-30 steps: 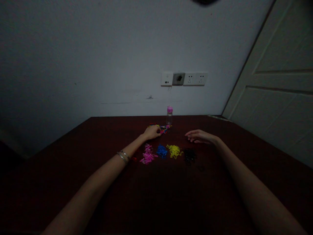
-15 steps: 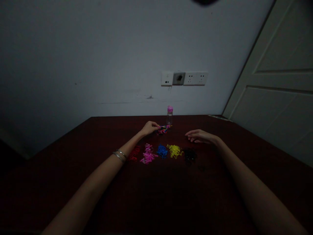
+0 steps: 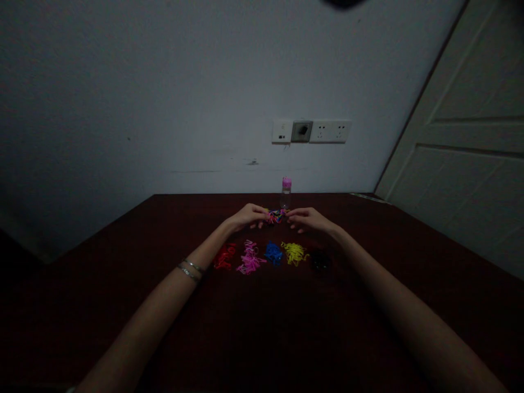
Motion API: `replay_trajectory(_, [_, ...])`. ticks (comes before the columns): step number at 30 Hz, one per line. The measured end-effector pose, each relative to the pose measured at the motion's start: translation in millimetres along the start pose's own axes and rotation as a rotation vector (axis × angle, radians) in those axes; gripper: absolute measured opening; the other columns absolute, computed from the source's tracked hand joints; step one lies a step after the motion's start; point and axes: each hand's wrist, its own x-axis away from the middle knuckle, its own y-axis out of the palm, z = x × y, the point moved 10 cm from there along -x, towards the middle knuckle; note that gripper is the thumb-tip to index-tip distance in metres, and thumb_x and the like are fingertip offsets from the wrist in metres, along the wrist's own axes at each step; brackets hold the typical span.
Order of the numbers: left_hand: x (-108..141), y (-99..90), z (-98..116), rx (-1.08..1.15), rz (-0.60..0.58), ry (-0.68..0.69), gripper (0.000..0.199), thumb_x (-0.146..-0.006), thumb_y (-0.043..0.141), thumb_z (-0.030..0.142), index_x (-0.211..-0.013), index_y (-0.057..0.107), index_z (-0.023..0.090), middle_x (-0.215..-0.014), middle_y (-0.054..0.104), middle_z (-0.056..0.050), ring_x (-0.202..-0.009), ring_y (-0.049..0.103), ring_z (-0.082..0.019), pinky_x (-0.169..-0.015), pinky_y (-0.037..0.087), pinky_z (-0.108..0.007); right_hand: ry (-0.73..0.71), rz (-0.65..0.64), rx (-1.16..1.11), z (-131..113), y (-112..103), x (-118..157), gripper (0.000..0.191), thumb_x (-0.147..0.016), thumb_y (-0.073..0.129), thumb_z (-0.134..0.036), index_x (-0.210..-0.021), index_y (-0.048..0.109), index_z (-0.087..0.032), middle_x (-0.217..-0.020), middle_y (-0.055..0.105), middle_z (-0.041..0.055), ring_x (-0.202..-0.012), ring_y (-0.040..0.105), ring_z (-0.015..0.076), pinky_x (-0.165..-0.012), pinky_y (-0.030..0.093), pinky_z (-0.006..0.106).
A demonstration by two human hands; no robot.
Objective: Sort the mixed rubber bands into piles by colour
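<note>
A small mixed pile of coloured rubber bands (image 3: pixel 275 216) lies on the dark table between my two hands. My left hand (image 3: pixel 250 216) is at its left side, thumb and forefinger pinched on the bands. From the right, my right hand (image 3: pixel 309 219) has its thumb and forefinger closed on the pile's other edge. Exactly which bands each hand grips is too small to tell. Nearer to me lie sorted heaps in a row: red bands (image 3: pixel 224 256), pink bands (image 3: pixel 250 259), blue bands (image 3: pixel 273 253), yellow bands (image 3: pixel 294 253) and dim black bands (image 3: pixel 320 260).
Just behind the mixed pile stands a clear bottle with a pink cap (image 3: pixel 286 191). The dark red table (image 3: pixel 262 327) meets a pale wall (image 3: pixel 196 109) with a row of sockets (image 3: pixel 329 131). A white panelled door (image 3: pixel 462 164) rises at the right.
My right hand has moved left and away from me, from above the black heap to the mixed pile. My left hand stays at the pile's left side. The view has shifted slightly.
</note>
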Motion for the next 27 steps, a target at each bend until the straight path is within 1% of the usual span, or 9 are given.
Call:
replay_trajectory(3, [0,11.9,0,0.017,-0.061,0.003,0.025,-0.071,0.058,0.031,-0.085,0.066,0.012,-0.060,0.058,-0.003,-0.046,0.046,-0.006,-0.039,0.027,-0.018,-0.087,-0.014,-0.005,-21,23,-1,0.036,-0.069,0.061,-0.034,-0.102,0.062,-0.019,-0.088,0.064,0.0092,-0.072,0.059,0.0158,-0.051,0.049,0.024])
replay_trajectory(5, [-1,18.2,1,0.031,-0.087,0.018,0.024,-0.070,0.058,0.030,-0.084,0.066,0.012,-0.068,0.061,-0.005,-0.048,0.049,-0.006,-0.039,0.028,-0.018,-0.135,-0.016,0.022,-30,32,-1,0.036,-0.068,0.062,-0.036,-0.099,0.064,-0.017,-0.084,0.064,0.0083,-0.071,0.058,0.0159,-0.051,0.048,0.025])
replay_trajectory(9, [-1,27.0,2,0.058,-0.121,0.050,0.022,-0.069,0.058,0.028,-0.081,0.066,0.011,-0.079,0.063,-0.008,-0.047,0.049,-0.005,-0.038,0.028,-0.018,-0.205,-0.015,0.075,-37,39,1,0.034,-0.066,0.062,-0.036,-0.093,0.066,-0.016,-0.079,0.065,0.0073,-0.066,0.057,0.0154,-0.048,0.046,0.024])
replay_trajectory(13, [-3,28.9,-3,0.046,-0.106,0.031,0.021,-0.069,0.058,0.027,-0.081,0.066,0.012,-0.083,0.064,-0.008,-0.048,0.050,-0.005,-0.039,0.030,-0.017,-0.241,-0.017,0.109,-38,39,0,0.030,-0.066,0.062,-0.036,-0.088,0.067,-0.017,-0.078,0.066,0.0064,-0.063,0.057,0.0146,-0.048,0.045,0.025])
replay_trajectory(19, [-4,30.3,-7,0.054,-0.082,-0.008,0.021,-0.068,0.059,0.027,-0.080,0.066,0.012,-0.081,0.065,-0.007,-0.047,0.049,-0.004,-0.039,0.030,-0.017,-0.279,-0.010,0.147,-38,40,0,0.028,-0.066,0.062,-0.038,-0.083,0.067,-0.016,-0.075,0.066,0.0052,-0.061,0.056,0.0144,-0.048,0.043,0.024])
replay_trajectory(24, [-3,29.8,-5,0.050,-0.075,-0.006,0.019,-0.068,0.060,0.027,-0.077,0.067,0.012,-0.057,0.059,-0.002,-0.042,0.045,-0.004,-0.037,0.027,-0.016,-0.278,0.032,0.163,-38,39,4,0.029,-0.066,0.062,-0.038,-0.085,0.067,-0.015,-0.071,0.064,0.0044,-0.055,0.052,0.0114,-0.045,0.040,0.023])
replay_trajectory(27, [-3,29.2,-5,0.055,-0.070,-0.001,0.019,-0.069,0.059,0.027,-0.078,0.067,0.012,-0.053,0.056,-0.001,-0.041,0.044,-0.004,-0.037,0.026,-0.016,-0.298,0.042,0.187,-39,38,3,0.029,-0.067,0.062,-0.037,-0.084,0.067,-0.015,-0.068,0.063,0.0039,-0.051,0.049,0.0099,-0.044,0.038,0.022])
